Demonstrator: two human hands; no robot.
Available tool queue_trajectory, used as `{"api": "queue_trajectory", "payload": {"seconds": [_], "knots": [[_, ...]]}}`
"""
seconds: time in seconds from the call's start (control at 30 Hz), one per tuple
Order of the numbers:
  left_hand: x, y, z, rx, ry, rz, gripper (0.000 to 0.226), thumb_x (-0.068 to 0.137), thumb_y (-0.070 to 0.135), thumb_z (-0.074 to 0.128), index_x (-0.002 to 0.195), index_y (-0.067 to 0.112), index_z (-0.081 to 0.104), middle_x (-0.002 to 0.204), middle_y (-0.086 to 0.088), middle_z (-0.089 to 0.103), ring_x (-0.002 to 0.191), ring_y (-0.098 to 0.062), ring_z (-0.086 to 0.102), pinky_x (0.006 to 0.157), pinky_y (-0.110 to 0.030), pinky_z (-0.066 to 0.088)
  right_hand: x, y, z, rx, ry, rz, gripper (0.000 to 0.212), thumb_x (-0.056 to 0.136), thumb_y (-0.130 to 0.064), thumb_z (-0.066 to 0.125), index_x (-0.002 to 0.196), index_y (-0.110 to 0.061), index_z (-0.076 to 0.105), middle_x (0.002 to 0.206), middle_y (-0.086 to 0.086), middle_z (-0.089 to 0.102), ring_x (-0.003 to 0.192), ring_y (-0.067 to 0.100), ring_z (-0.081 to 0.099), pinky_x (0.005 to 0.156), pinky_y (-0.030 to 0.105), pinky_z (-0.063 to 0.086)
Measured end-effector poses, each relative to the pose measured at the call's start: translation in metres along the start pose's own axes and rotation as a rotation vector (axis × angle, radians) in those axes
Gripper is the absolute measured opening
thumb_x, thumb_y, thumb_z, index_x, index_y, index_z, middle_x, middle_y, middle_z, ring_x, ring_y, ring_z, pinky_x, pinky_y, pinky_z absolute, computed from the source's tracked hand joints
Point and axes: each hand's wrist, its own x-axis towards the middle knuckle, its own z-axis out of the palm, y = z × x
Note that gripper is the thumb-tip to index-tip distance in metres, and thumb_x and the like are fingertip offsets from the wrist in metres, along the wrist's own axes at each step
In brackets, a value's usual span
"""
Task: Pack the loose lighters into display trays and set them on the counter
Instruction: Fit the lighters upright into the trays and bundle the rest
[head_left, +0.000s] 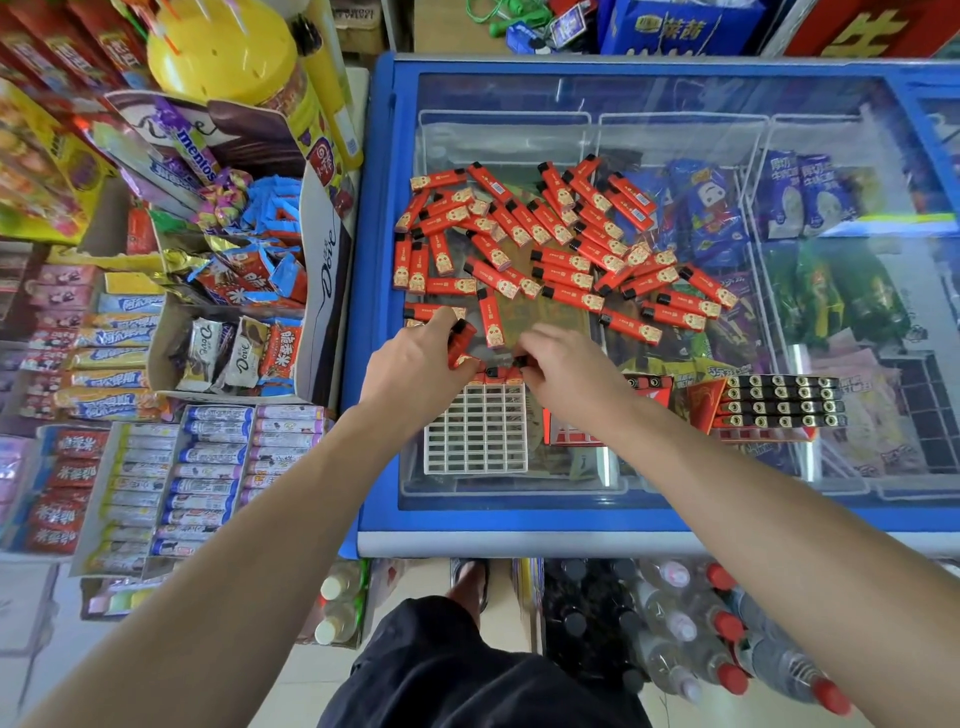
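A blue chest freezer (375, 291) is filling the centre, its glass lid carrying a heap of loose red lighters (550, 244) pointing every way. Below them a white grid tray (475, 431) is lying flat, lighters standing upright along its far row. The left hand (415, 364) is gripping several lighters (460, 343), tilted toward upper right; the right hand (566, 369) is pinching one at the tray's top edge

Glossy red plastic lighters (545, 244) on the freezer's smooth glass lid (727, 104).
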Motion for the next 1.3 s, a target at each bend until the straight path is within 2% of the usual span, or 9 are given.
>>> {"api": "queue_trajectory", "payload": {"seconds": [0.1,0.23,0.37,0.57,0.83,0.97,1.07,1.17,1.3], "knots": [[0.0,-0.001,0.001,-0.007,0.008,0.003,0.03,0.093,0.044,0.064,0.1,0.028,0.039,0.083,0.001,0.063,0.071,-0.025,0.061,0.061,-0.037,0.05,-0.003,-0.004,0.003,-0.065,-0.025,-0.061,0.014,0.097,-0.004,0.059,0.109,-0.004,0.065,0.095,0.0,0.051,0.094,0.025,0.059,0.07,0.03,0.038],[0.0,-0.003,0.001,-0.002,0.011,0.004,0.031,0.093,0.047,0.064,0.102,0.026,0.042,0.082,0.002,0.062,0.071,-0.024,0.061,0.061,-0.038,0.051,-0.003,0.0,0.007,-0.039,-0.013,0.001,0.016,0.097,-0.008,0.06,0.111,-0.006,0.067,0.105,0.005,0.063,0.101,0.027,0.063,0.08,0.035,0.05],[0.001,-0.002,0.001,-0.001,0.014,0.009,0.03,0.093,0.045,0.064,0.102,0.025,0.043,0.081,0.001,0.062,0.07,-0.025,0.061,0.059,-0.036,0.049,-0.002,-0.003,0.006,-0.036,-0.033,0.003,0.02,0.098,-0.007,0.059,0.117,-0.005,0.067,0.107,0.007,0.063,0.105,0.028,0.061,0.082,0.033,0.046],[-0.001,-0.003,0.0,0.008,0.008,0.008,0.031,0.093,0.046,0.063,0.104,0.024,0.045,0.08,0.002,0.061,0.07,-0.024,0.061,0.059,-0.036,0.048,-0.004,-0.003,0.007,-0.002,-0.042,0.06,0.026,0.097,-0.011,0.06,0.123,-0.01,0.065,0.113,0.006,0.063,0.107,0.029,0.062,0.085,0.041,0.053],[-0.008,-0.003,-0.008,-0.145,0.018,0.019,0.022,0.097,0.038,0.06,0.101,0.02,0.048,0.072,0.003,0.058,0.066,-0.021,0.06,0.059,-0.041,0.053,-0.009,-0.005,0.003,0.023,0.031,0.054,0.045,0.092,-0.018,0.069,0.135,-0.011,0.056,0.124,0.003,0.057,0.109,0.025,0.061,0.084,0.03,0.048],[-0.016,0.001,-0.013,-0.362,0.004,-0.045,0.023,0.098,0.034,0.063,0.105,0.017,0.049,0.073,0.003,0.055,0.062,-0.016,0.051,0.059,-0.033,0.043,-0.012,-0.019,-0.006,0.22,0.17,0.055,0.043,0.088,-0.007,0.064,0.13,-0.012,0.06,0.124,0.001,0.06,0.112,0.018,0.056,0.092,0.033,0.049],[-0.021,0.003,-0.018,-0.499,-0.047,-0.086,0.023,0.097,0.037,0.065,0.104,0.02,0.052,0.082,-0.004,0.066,0.067,-0.021,0.063,0.065,-0.036,0.053,-0.012,-0.039,-0.011,0.464,0.219,0.078,0.038,0.088,-0.006,0.061,0.124,-0.017,0.065,0.119,-0.005,0.062,0.107,0.008,0.057,0.094,0.024,0.047],[-0.026,0.002,-0.022,-0.658,-0.087,-0.099,0.017,0.099,0.031,0.065,0.106,0.017,0.059,0.07,0.003,0.068,0.052,-0.02,0.059,0.05,-0.028,0.049,-0.011,-0.057,-0.016,0.768,0.173,0.197,0.035,0.094,-0.007,0.057,0.123,-0.023,0.065,0.118,-0.009,0.063,0.101,0.002,0.061,0.087,0.018,0.05],[-0.031,-0.006,-0.024,-0.85,-0.149,-0.152,0.011,0.101,0.027,0.064,0.109,0.02,0.067,0.057,0.008,0.057,0.052,-0.017,0.05,0.052,-0.027,0.047,-0.009,-0.065,-0.017,0.977,0.073,0.283,0.037,0.098,-0.01,0.053,0.13,-0.026,0.062,0.12,-0.006,0.064,0.106,0.006,0.062,0.084,0.017,0.048]]}}
